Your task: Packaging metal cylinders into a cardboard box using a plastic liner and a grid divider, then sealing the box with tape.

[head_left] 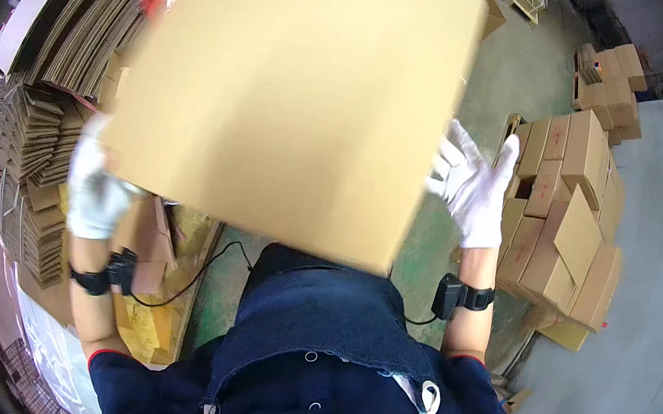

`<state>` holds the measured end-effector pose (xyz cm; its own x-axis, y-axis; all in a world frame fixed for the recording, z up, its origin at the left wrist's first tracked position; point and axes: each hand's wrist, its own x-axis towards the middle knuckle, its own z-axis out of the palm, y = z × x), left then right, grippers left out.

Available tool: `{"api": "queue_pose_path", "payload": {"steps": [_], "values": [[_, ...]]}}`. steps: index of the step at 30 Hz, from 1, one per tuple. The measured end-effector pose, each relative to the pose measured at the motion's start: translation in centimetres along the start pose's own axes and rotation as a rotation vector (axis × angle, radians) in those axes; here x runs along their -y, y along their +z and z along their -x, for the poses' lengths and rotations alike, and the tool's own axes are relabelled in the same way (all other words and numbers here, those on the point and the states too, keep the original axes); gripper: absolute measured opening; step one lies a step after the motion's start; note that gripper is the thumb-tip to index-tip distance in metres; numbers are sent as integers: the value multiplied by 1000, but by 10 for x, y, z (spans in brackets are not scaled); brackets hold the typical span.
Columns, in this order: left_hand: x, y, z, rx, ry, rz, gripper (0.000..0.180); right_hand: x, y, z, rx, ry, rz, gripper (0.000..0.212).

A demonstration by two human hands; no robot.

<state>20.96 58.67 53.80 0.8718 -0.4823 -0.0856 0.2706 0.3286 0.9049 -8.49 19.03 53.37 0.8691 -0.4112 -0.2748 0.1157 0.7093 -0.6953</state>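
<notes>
A large plain brown cardboard panel (295, 102) fills the upper middle in front of my body, tilted and slightly blurred. Whether it is a flat sheet or one face of a box, I cannot tell. At its lower left edge my left hand (96, 184), in a white glove and smeared by motion, is closed on the cardboard. My right hand (473, 184), also white-gloved, is at the right edge with its thumb and fingers spread apart. Some of its fingertips come up to that edge; whether they touch it cannot be seen.
Flattened cardboard stacks (92, 25) rise at the far left, with folded cardboard pieces (31, 134) nearer. Closed cartons (562, 170) are piled to the right beside a grey floor (623, 346). Black cables (206, 270) run from the bands on my forearms. More cartons (612, 81) stand farther back.
</notes>
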Motion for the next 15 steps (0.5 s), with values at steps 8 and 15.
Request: {"api": "queue_pose_path", "payload": {"steps": [8, 15], "values": [[171, 51, 77, 150, -910, -35, 31, -1, -126, 36, -539, 100, 352, 35], [241, 123, 96, 365, 146, -1531, 49, -63, -194, -46, -558, 98, 508, 29]]}}
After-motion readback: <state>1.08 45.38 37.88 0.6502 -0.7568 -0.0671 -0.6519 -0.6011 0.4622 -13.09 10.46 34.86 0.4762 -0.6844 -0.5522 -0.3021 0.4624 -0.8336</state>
